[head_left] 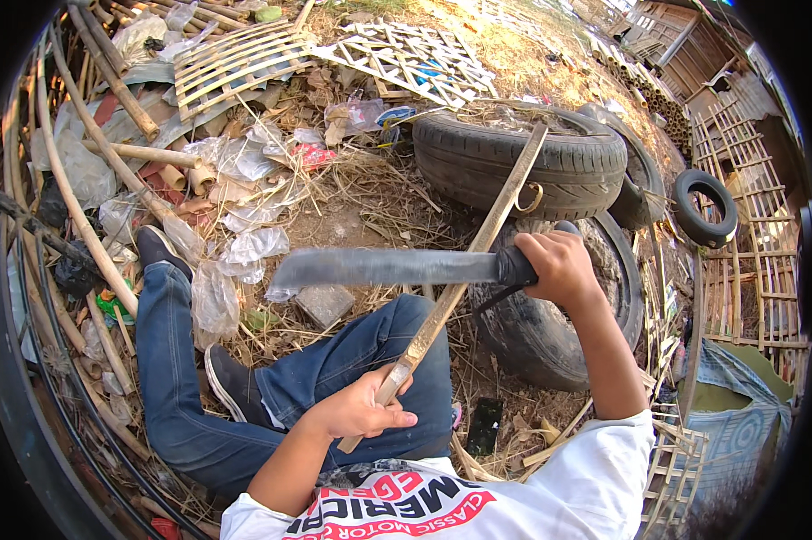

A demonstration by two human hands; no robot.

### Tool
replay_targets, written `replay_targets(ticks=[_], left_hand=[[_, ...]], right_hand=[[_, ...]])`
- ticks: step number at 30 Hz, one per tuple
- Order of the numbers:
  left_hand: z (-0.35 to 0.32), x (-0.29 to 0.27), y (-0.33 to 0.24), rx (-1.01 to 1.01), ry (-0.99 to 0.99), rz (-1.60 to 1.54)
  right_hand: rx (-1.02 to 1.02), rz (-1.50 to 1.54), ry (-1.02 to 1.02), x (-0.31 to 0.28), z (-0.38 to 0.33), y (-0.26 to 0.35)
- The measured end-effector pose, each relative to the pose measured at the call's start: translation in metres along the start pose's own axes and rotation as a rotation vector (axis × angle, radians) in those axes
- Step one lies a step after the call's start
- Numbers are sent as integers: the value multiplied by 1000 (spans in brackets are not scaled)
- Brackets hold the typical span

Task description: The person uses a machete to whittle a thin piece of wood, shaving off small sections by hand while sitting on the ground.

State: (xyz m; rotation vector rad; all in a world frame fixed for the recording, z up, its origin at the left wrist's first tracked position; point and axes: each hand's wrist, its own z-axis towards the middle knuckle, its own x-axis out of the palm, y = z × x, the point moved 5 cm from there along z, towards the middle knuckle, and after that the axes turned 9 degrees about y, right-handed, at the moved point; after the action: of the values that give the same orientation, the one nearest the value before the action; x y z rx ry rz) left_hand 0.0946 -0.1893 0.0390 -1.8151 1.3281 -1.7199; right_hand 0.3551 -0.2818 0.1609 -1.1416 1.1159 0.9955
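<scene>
While the left hand (pixel 356 409) gripped a bamboo strip (pixel 464 274) propped on a tyre (pixel 523 157), the right hand (pixel 559 265) clutched a machete (pixel 388 267).

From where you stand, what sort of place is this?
Probably an outdoor yard where bamboo is worked by hand. Bamboo lattice panels and poles lie about on dry straw, old tyres are stacked as a rest, and the person holds a bamboo strip and a big knife.
</scene>
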Motion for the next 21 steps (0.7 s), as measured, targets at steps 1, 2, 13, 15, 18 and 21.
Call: replay_targets(ticks=[1,2,13,15,18,21], left_hand=[[-2,0,4,-3,9,11],[-6,1,8,-13,25,20],[-8,-5,-2,-23,28,26],[-6,-1,1,-2,15,27],[-9,6,5,-15,0,67],[-15,10,9,-2,14,68]], right_hand=[[-43,5,-80,-1,1,-7],[-77,11,-155,-2,0,-23],[398,4,-187,-14,-28,-77],[198,31,-105,-14,-19,-49],[-41,38,-81,-13,-12,-43],[244,189,-157,-24,-25,-90]])
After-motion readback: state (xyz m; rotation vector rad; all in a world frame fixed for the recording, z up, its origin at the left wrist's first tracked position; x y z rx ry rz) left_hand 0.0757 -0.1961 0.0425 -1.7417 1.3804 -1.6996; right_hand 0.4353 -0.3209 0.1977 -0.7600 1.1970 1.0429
